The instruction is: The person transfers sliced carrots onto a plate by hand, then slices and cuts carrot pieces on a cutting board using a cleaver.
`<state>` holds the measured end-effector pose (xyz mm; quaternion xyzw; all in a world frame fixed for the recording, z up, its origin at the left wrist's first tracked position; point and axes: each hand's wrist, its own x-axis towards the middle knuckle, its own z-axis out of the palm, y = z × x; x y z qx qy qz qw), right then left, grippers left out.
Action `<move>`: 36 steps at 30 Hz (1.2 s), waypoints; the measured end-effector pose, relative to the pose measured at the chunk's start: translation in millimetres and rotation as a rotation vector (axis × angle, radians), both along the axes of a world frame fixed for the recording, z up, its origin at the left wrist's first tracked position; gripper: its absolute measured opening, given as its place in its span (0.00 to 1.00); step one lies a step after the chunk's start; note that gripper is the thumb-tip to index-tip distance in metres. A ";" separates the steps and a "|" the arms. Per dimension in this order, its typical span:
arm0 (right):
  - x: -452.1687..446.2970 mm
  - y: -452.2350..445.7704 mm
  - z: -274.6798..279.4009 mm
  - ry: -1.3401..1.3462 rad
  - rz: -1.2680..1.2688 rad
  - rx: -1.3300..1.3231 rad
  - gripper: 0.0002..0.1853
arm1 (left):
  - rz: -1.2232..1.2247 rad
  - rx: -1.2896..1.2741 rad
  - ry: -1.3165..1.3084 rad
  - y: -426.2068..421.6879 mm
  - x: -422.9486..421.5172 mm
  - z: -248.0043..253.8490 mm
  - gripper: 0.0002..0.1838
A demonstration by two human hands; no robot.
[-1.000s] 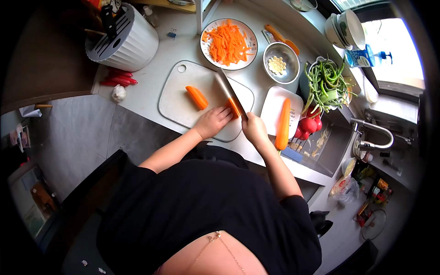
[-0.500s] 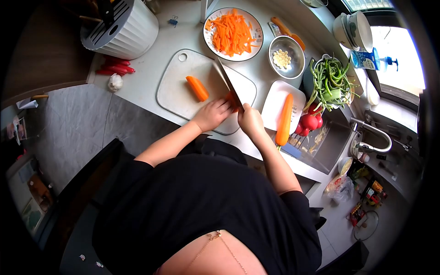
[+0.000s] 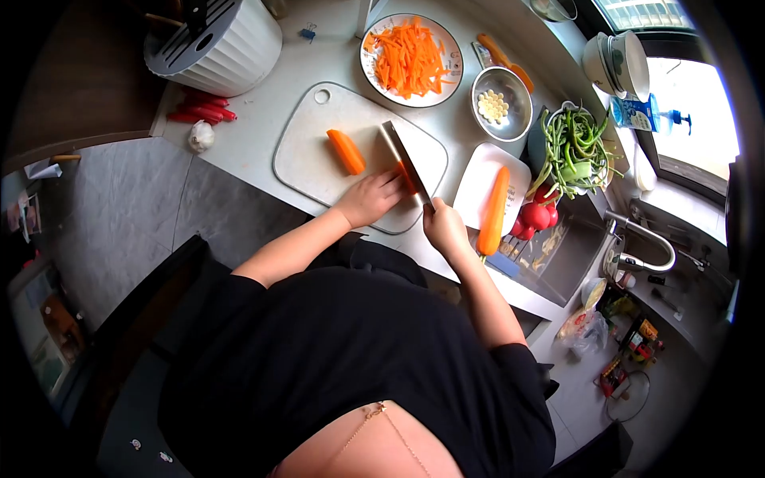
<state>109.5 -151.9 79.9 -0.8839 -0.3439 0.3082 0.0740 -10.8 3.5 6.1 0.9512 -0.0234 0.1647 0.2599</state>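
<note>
On the pale cutting board point(image 3: 307, 151), my left hand point(image 3: 373, 197) presses its closed fingers on a carrot piece, mostly hidden by the fingers and the blade. My right hand point(image 3: 444, 226) grips the handle of a knife point(image 3: 404, 159), whose broad blade stands right beside my left fingertips. Another carrot piece point(image 3: 347, 152) lies on the board, left of the knife. Beyond the board, a round plate point(image 3: 456, 60) holds orange carrot shreds point(image 3: 408, 57). A whole carrot point(image 3: 495, 211) rests across a white tray point(image 3: 473, 177) to the right.
A metal bowl point(image 3: 522, 95) with pale slices and a bowl of green beans point(image 3: 575, 151) stand at the right, near red radishes point(image 3: 535, 215) and the sink point(image 3: 570, 259). Garlic point(image 3: 201, 136), red chillies point(image 3: 203, 108) and a white knife holder point(image 3: 239, 56) are at the left.
The knife blade has tilted and shifted slightly beside the left fingertips, showing more of its face than half a second ago. My right hand has moved slightly right and down. The whole view has shifted a little.
</note>
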 end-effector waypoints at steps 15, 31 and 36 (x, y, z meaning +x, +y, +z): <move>-4.2 -5.4 16.1 -0.043 -0.010 0.069 0.12 | 0.019 0.000 -0.002 -3.2 -1.7 -5.4 0.20; -5.1 -2.3 18.8 -0.042 -0.069 0.133 0.13 | 0.012 0.015 0.018 -5.8 -6.7 -16.3 0.18; -4.0 -5.1 14.7 -0.037 -0.037 0.048 0.13 | 0.012 -0.027 -0.006 -3.7 -2.3 -8.9 0.17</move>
